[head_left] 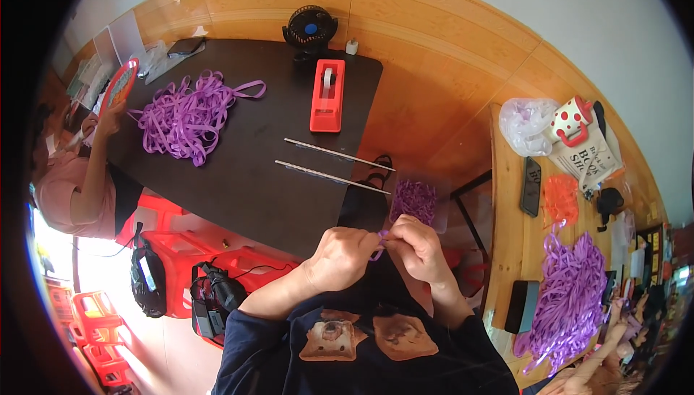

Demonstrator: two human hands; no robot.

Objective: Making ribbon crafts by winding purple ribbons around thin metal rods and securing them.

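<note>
My left hand and my right hand meet in front of my chest, fingers pinched on a short piece of purple ribbon. A small loop of it hangs below the fingertips. Just beyond my hands, a clear box holds small purple ribbon pieces. Two thin pale rods lie across the dark table, their ends jutting past its right edge. A red tape dispenser stands farther back, and a tangled heap of purple ribbon lies to the left.
A small black fan stands at the table's back. On the left sits a person beside red stools with black bags. The wooden table at right bears more purple ribbon, a phone and a dotted mug; another person's hands show there.
</note>
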